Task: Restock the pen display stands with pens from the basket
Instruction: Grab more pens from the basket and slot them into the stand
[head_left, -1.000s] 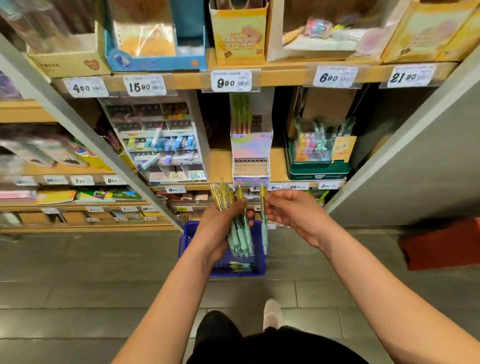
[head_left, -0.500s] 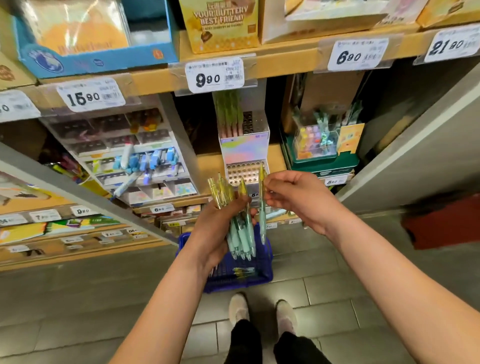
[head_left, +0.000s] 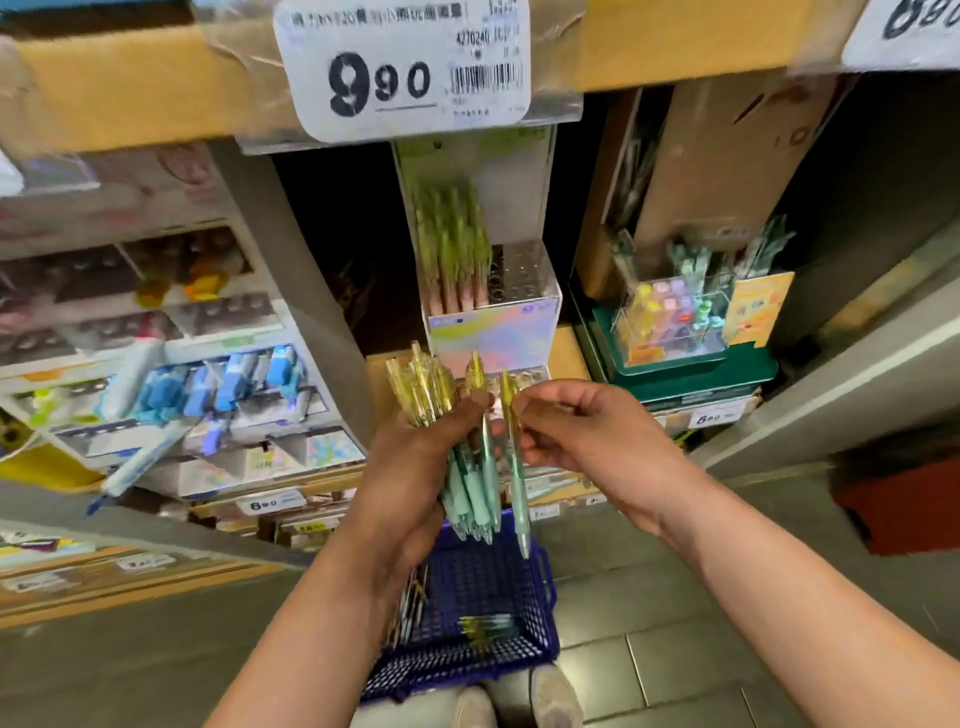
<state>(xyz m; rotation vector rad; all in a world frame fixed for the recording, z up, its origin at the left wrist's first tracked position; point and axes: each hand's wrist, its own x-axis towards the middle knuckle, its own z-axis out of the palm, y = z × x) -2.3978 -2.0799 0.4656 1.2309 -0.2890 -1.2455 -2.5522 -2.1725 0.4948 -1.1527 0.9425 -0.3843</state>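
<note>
Both hands met in front of the stand (head_left: 491, 332). Nearest, the left hand (head_left: 415, 467) was clenched around a bundle (head_left: 462, 457) of pens, yellow-green clip ends up and mint barrels down; roughly seven or eight, though overlap made an exact count impossible. Just beside it, the right hand (head_left: 587, 441) pinched one single pen (head_left: 514, 457) by its yellow top, hanging upright and apart from the bundle. Below the hands, a blue basket (head_left: 540, 613) sat on the floor with a few more pens (head_left: 485, 626) inside, too blurred to count. Beyond the hands, the stand's upper tier carried about ten green pens (head_left: 452, 244) packed on its left half, with empty holes on its right. Above the stand hung one price tag (head_left: 405, 67) reading 9.90.
</note>
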